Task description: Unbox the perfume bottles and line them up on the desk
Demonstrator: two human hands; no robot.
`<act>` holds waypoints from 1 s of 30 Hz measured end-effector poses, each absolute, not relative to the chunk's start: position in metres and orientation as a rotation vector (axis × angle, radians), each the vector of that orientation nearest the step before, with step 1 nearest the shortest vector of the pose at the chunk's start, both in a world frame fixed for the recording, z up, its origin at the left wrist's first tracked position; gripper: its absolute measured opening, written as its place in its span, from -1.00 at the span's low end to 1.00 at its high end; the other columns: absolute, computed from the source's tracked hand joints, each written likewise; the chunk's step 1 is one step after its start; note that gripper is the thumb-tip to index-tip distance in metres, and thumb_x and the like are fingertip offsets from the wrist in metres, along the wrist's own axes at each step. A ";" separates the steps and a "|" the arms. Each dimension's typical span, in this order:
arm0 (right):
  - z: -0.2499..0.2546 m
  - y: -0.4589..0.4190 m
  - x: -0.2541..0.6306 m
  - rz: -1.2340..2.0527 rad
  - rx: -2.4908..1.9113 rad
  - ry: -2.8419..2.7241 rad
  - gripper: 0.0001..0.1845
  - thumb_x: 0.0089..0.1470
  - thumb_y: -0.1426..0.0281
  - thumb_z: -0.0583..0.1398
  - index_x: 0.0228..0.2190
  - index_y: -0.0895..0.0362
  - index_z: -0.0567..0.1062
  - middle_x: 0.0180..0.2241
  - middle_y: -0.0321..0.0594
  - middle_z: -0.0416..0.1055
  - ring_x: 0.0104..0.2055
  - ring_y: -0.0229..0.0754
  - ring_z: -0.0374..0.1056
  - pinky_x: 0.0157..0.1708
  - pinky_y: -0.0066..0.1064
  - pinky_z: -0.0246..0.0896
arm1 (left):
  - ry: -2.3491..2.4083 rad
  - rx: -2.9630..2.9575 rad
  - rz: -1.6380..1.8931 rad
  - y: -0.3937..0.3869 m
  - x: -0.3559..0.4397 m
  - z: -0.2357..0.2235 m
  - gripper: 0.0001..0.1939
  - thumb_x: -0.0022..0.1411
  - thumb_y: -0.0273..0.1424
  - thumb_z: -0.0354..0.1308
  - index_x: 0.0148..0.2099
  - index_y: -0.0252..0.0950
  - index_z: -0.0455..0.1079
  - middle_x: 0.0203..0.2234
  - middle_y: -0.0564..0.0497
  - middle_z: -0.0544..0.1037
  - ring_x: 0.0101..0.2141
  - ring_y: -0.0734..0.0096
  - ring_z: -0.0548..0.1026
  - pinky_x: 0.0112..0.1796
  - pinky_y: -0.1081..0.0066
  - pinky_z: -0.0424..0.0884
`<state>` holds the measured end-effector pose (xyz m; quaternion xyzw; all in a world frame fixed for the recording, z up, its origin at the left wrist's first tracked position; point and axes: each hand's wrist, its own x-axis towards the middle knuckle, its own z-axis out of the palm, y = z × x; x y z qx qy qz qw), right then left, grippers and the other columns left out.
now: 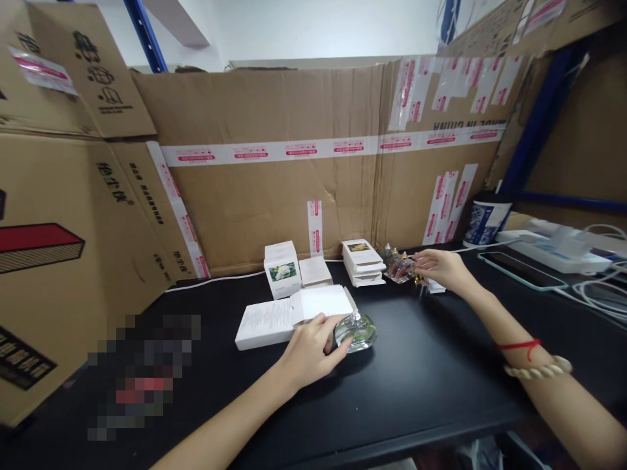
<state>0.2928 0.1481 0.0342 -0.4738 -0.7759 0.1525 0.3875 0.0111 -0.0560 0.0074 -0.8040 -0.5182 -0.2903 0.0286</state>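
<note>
So the left hand point(309, 356) sits low on the black table point(416, 391) with its fingers curled loosely around the left side of a round glass bottle point(356, 331), thumb and fingertips touching the glass, more a light cupping than a full grab. The bottle stands upright on the table right at the fingertips, just in front of an open white carton point(289, 318) that lies flat with its flap folded back; the back of the hand partly overlaps that carton's near edge. The right hand point(441, 267) is stretched out further back and to the right, fingers pinched closed on a second clear bottle point(399, 267), which is tilted and held just beside a stack of white boxes point(363, 261). Two more small white boxes point(289, 267) stand behind the open carton, against the taped cardboard wall point(304, 189). Off to the right there's a blue-and-white cup point(484, 220), a phone point(522, 269) lying flat and some white cables point(597, 290), well apart from both hands.
</note>
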 end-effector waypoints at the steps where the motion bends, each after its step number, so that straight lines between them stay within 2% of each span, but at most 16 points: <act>1: 0.036 0.145 0.291 0.419 -1.230 -1.983 -0.78 -0.28 0.36 0.25 -0.44 0.11 0.46 -0.55 -0.29 0.50 -0.52 -0.18 0.43 -0.51 -0.41 0.32 | -1.601 -2.488 -0.901 -0.057 0.011 0.007 -0.65 0.20 -0.29 0.01 0.02 -0.27 0.28 -0.60 0.12 0.35 -0.54 0.48 0.39 -0.45 0.49 0.32; 5: 0.042 0.133 0.284 0.424 -1.333 -2.100 -0.76 -0.32 0.29 0.30 -0.49 0.08 0.45 -0.58 -0.34 0.48 -0.52 -0.21 0.41 -0.56 -0.47 0.23 | -1.614 -2.522 -0.914 -0.059 0.011 0.007 -0.64 0.19 -0.31 0.01 0.04 -0.28 0.26 -0.60 0.13 0.34 -0.55 0.48 0.38 -0.46 0.49 0.32; 11: 0.039 0.130 0.282 0.124 -1.518 -2.252 -0.82 -0.34 0.28 0.33 -0.65 0.07 0.45 -0.64 -0.36 0.41 -0.54 -0.23 0.34 -0.62 -0.48 -0.01 | -1.626 -2.542 -0.914 -0.060 0.012 0.009 -0.63 0.19 -0.32 0.00 0.05 -0.27 0.23 -0.60 0.14 0.33 -0.55 0.49 0.37 -0.45 0.48 0.32; 19: 0.026 0.138 0.284 -0.030 -1.500 -2.226 -0.83 -0.42 0.34 0.35 -0.73 0.04 0.43 -0.66 -0.37 0.41 -0.56 -0.22 0.32 -0.67 -0.48 -0.10 | -1.634 -2.551 -0.916 -0.060 0.012 0.008 -0.63 0.20 -0.32 0.00 0.05 -0.29 0.24 -0.58 0.12 0.36 -0.53 0.47 0.39 -0.43 0.46 0.34; 23: 0.030 0.134 0.283 -0.055 -1.538 -2.204 -0.81 -0.43 0.34 0.36 -0.72 0.03 0.43 -0.63 -0.36 0.42 -0.54 -0.21 0.31 -0.67 -0.47 -0.11 | -1.673 -2.569 -0.962 -0.061 0.013 0.007 -0.59 0.23 -0.34 -0.02 0.12 -0.27 0.17 -0.52 0.10 0.41 -0.50 0.48 0.41 -0.37 0.45 0.36; 27: 0.041 0.122 0.274 -0.121 -1.578 -2.058 -0.72 -0.30 0.18 0.32 -0.71 0.06 0.39 -0.62 -0.29 0.40 -0.52 -0.17 0.31 -0.65 -0.45 -0.11 | -1.741 -2.605 -0.980 -0.062 0.015 0.007 -0.57 0.26 -0.32 -0.05 0.16 -0.24 0.07 -0.48 0.09 0.43 -0.44 0.44 0.43 -0.36 0.44 0.35; 30: 0.046 0.108 0.258 -0.049 -1.334 -1.872 -0.76 -0.11 0.17 0.21 -0.54 0.08 0.39 -0.57 -0.28 0.41 -0.54 -0.23 0.29 -0.61 -0.46 -0.02 | -1.771 -2.666 -1.016 -0.061 0.017 0.006 -0.58 0.28 -0.34 -0.09 0.16 -0.26 -0.03 -0.51 0.12 0.41 -0.44 0.43 0.41 -0.37 0.44 0.32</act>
